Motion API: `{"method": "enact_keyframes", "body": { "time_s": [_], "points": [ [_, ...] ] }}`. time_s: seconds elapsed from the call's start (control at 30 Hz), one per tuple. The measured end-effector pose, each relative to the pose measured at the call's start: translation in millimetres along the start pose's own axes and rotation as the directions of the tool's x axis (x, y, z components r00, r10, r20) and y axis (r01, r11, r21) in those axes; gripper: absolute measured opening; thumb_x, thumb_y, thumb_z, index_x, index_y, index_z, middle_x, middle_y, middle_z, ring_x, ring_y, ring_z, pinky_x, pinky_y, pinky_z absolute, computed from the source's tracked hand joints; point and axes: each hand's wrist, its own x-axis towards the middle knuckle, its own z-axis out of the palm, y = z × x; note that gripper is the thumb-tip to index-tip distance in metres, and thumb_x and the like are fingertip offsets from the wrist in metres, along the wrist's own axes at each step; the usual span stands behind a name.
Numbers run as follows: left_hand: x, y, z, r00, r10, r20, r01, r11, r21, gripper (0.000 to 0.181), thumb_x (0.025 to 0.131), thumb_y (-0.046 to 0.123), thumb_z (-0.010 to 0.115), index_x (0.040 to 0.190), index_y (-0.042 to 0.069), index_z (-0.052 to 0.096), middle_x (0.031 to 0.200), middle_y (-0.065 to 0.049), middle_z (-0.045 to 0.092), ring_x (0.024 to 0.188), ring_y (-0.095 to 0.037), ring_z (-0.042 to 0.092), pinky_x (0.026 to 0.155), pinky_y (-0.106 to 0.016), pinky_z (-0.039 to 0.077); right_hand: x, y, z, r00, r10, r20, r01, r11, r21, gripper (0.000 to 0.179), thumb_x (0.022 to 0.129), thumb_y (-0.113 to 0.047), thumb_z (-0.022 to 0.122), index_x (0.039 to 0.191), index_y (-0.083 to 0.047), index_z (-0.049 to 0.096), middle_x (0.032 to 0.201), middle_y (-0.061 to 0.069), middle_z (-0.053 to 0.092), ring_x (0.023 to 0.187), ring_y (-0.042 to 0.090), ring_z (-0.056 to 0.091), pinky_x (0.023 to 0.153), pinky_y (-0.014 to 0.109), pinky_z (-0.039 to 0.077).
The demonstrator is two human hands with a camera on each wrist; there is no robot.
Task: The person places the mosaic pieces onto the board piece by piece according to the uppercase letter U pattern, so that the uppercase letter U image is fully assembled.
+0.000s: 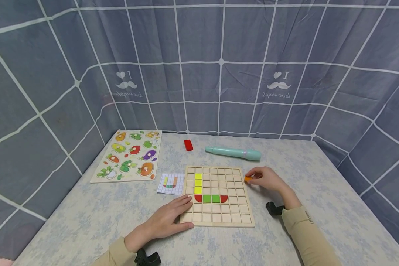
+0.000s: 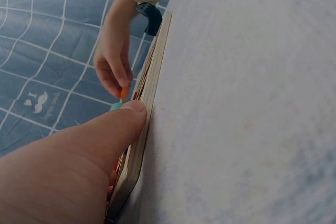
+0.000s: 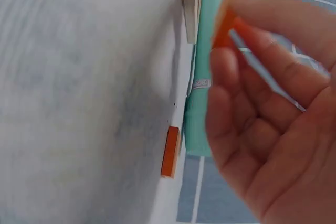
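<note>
A wooden grid board lies on the table. It carries a column of three yellow squares and a row below with two green squares between red rounded pieces. My left hand rests on the board's lower left edge, fingers extended and thumb along the front rim. At the board's right edge, my right hand pinches a small orange block between thumb and fingertips. Another orange block lies on the table below that hand, hidden from the head view.
A pattern card with a coloured figure lies left of the board. Farther left is a vegetable puzzle board. Behind the grid board are a red block and a mint-green pen-shaped tube. A tiled-print curtain hangs around the table.
</note>
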Motion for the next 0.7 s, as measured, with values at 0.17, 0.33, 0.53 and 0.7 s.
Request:
{"method": "enact_keyframes", "body": {
  "time_s": [0.17, 0.33, 0.53, 0.7],
  "points": [
    [-0.3, -0.3, -0.2, 1.000, 0.005, 0.000, -0.005, 1.000, -0.009, 0.069, 0.091, 0.053, 0.053, 0.138, 0.004, 0.047, 0.147, -0.007, 0.038, 0.137, -0.022, 0.029, 0.108, -0.041, 0.032, -0.5, -8.7, -3.7, 1.000, -0.019, -0.002, 0.019, 1.000, 0.018, 0.021, 0.083, -0.016, 0.072, 0.103, -0.009, 0.071, 0.089, 0.000, 0.065, 0.079, 0.017, 0.058, 0.068, 0.034, 0.048],
    [0.3, -0.9, 0.9, 1.000, 0.008, 0.000, -0.008, 1.000, -0.002, 0.069, 0.091, 0.054, 0.053, 0.138, 0.004, 0.048, 0.147, -0.007, 0.038, 0.137, -0.022, 0.029, 0.108, -0.040, 0.032, -1.6, -19.8, -5.7, 0.999, -0.050, 0.000, 0.050, 0.998, 0.026, 0.022, 0.083, -0.017, 0.072, 0.105, -0.011, 0.071, 0.090, -0.001, 0.065, 0.078, 0.016, 0.058, 0.068, 0.033, 0.049],
    [0.2, -1.4, 1.2, 1.000, 0.005, -0.002, -0.005, 1.000, -0.008, 0.068, 0.091, 0.053, 0.054, 0.138, 0.004, 0.048, 0.147, -0.007, 0.038, 0.137, -0.022, 0.029, 0.108, -0.040, 0.032, 2.4, -35.8, -4.5, 0.995, -0.097, 0.021, 0.096, 0.994, 0.055, 0.021, 0.084, -0.018, 0.071, 0.104, -0.012, 0.071, 0.092, -0.002, 0.066, 0.077, 0.016, 0.058, 0.069, 0.033, 0.051],
    [0.4, -0.9, 0.7, 1.000, 0.001, -0.001, -0.001, 1.000, -0.007, 0.068, 0.090, 0.052, 0.054, 0.138, 0.004, 0.048, 0.147, -0.007, 0.039, 0.137, -0.022, 0.030, 0.108, -0.040, 0.032, 6.3, -46.7, -1.9, 0.987, -0.153, 0.046, 0.149, 0.986, 0.074, 0.022, 0.084, -0.016, 0.071, 0.105, -0.008, 0.070, 0.096, 0.002, 0.067, 0.077, 0.016, 0.058, 0.069, 0.031, 0.051]
  ]
}}
